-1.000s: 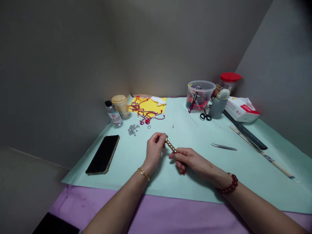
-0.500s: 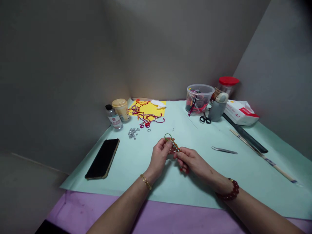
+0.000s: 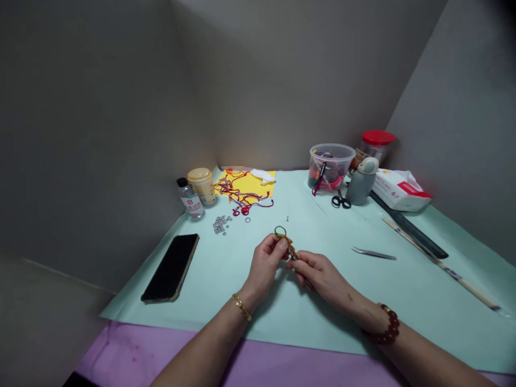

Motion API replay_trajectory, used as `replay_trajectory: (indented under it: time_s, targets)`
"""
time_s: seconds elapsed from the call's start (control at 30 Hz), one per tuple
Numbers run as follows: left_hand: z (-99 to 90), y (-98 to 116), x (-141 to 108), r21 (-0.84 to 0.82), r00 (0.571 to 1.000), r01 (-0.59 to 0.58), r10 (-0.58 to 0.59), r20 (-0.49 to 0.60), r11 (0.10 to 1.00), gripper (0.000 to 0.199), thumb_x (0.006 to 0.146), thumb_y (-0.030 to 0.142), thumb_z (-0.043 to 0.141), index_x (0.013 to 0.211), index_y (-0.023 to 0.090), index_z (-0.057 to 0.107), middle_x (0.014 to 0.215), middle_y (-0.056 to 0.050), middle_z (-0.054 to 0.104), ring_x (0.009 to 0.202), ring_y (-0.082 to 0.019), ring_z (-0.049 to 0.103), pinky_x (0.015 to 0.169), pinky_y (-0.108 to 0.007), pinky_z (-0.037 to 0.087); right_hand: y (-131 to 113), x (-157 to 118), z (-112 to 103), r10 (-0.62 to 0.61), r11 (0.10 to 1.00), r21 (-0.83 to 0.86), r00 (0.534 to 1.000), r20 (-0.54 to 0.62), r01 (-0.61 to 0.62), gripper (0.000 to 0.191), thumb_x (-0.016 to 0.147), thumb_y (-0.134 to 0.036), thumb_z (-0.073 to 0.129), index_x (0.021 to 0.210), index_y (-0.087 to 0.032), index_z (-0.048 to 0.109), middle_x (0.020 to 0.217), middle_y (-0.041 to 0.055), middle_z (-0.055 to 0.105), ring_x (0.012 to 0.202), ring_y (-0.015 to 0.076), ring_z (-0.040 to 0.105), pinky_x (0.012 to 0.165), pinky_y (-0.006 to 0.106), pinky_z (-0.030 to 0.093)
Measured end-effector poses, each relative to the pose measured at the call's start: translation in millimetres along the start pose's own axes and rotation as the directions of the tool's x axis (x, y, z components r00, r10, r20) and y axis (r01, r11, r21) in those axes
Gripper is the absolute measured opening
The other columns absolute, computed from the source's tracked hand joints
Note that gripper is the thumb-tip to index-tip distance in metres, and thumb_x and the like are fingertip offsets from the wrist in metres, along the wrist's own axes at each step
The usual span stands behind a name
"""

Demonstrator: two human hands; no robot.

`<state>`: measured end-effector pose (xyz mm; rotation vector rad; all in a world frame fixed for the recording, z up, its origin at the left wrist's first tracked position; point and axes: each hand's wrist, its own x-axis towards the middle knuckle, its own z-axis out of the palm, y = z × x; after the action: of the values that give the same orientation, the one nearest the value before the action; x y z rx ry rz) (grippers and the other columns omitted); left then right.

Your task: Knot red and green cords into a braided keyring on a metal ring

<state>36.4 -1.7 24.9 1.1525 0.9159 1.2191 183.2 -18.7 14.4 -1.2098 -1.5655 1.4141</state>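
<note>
Near the middle of the table, my left hand [image 3: 266,262] pinches the upper part of a braided orange and green cord [image 3: 291,246]. A green ring [image 3: 280,231] stands out above those fingertips, at the cord's upper end. My right hand [image 3: 318,273] is closed on the cord's lower end, just right of and below my left hand. The rest of the cord is hidden in the right fingers. A gold bracelet is on the left wrist and a dark red bead bracelet on the right one.
A phone [image 3: 171,268] lies left, with small metal beads [image 3: 221,225], a bottle [image 3: 191,200] and a lidded cup [image 3: 202,186] beyond. Tangled cords [image 3: 245,200] lie on yellow paper [image 3: 264,189]. Right are tweezers [image 3: 374,253], scissors [image 3: 341,202], a clear tub [image 3: 332,166] and sticks [image 3: 447,269].
The cord has turned slightly between my fingers, and the red bit seen below my right hand no longer shows. The whole view has shifted a little, so things sit slightly lower.
</note>
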Motion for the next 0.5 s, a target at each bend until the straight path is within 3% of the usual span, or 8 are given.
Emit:
replay_trajectory:
  time_s: [0.17,0.33,0.5]
  targets:
    - [-0.5,-3.6,1.3,-0.013,1.000,0.019,-0.019,-0.017,1.000,0.027,0.083,0.041,0.066,0.082,0.015,0.063,0.073,0.000,0.056,0.067,-0.011,0.050,0.066,-0.022,0.041,0.1,-0.3,0.6,0.001,1.000,-0.007,1.000,-0.008,-0.001,0.034,0.089,-0.040,0.051,0.063,-0.020,0.049,0.054,-0.0027,0.046,0.050,0.0101,0.038,0.049,0.026,0.029]
    - [0.3,-6.7,0.7,-0.081,0.996,0.093,-0.091,0.025,0.992,0.033,0.084,0.044,0.065,0.099,0.015,0.064,0.082,-0.003,0.062,0.070,-0.012,0.055,0.068,-0.024,0.044,5.9,2.1,0.2,-0.005,1.000,-0.001,1.000,-0.031,0.005,0.034,0.091,-0.041,0.048,0.065,-0.020,0.050,0.055,-0.0026,0.047,0.049,0.0102,0.040,0.049,0.026,0.031]
    - [-0.8,-8.9,0.4,-0.021,0.997,0.053,-0.052,0.048,0.998,0.031,0.078,0.039,0.072,0.096,0.014,0.066,0.081,-0.004,0.064,0.070,-0.013,0.057,0.069,-0.026,0.045,8.0,1.9,0.0,-0.012,1.000,-0.017,0.999,-0.044,0.011,0.038,0.093,-0.044,0.046,0.064,-0.020,0.048,0.053,-0.0034,0.045,0.049,0.0103,0.040,0.049,0.026,0.031]
